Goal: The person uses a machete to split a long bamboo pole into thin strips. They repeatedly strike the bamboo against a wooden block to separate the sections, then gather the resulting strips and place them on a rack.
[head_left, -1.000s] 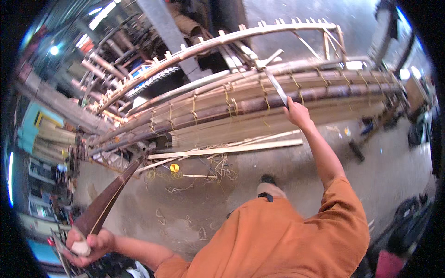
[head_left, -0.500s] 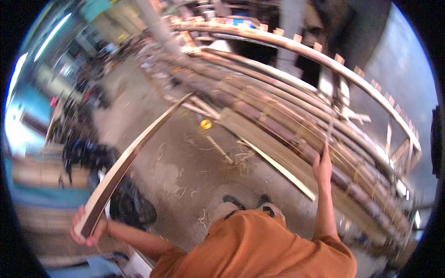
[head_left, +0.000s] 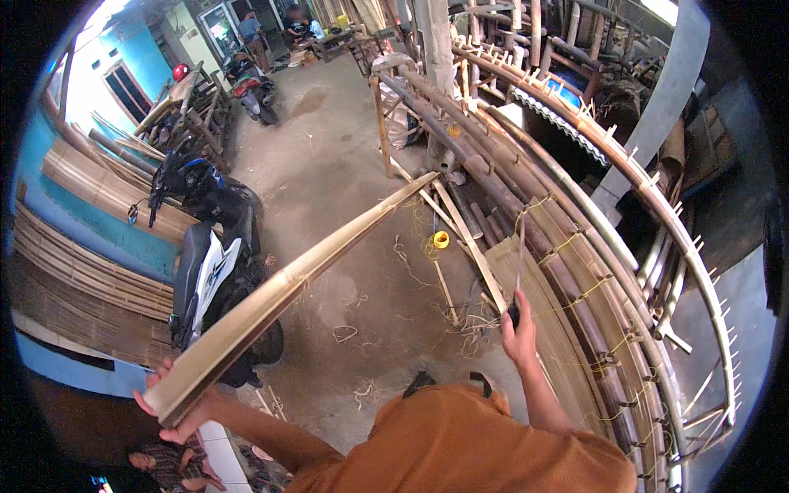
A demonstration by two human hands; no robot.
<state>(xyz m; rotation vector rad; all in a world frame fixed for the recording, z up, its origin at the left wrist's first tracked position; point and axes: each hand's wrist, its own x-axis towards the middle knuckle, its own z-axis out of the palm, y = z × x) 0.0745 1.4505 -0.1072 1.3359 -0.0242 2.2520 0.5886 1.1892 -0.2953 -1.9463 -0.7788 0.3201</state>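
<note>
**Strip rolled pale side up, knife off it**

Change over the last second: view swung left, motorbike point(head_left: 220, 267) now in clear sight. The bamboo strip point(head_left: 300, 275) showed its dark face; now the pale face is mostly up, with a dark band along the lower edge.

Left hand point(head_left: 192, 417): wrapped round the strip's near end, low at left. Strip slants up and away over the floor point(head_left: 329, 329); far end sits in view by the loose slats point(head_left: 474, 251). Can't tell if it touches anything there.

Right hand point(head_left: 519, 330): closed on the dark handle of a knife point(head_left: 520, 263), blade pointing away. Blade overlaps the tied poles point(head_left: 538, 240) in view; contact unclear.

Upshot, my read: both hands loaded, blade well apart from strip, so no cutting right now. Strip is being handled, not worked. Yellow roll point(head_left: 438, 235) sits between strip and knife.
</note>
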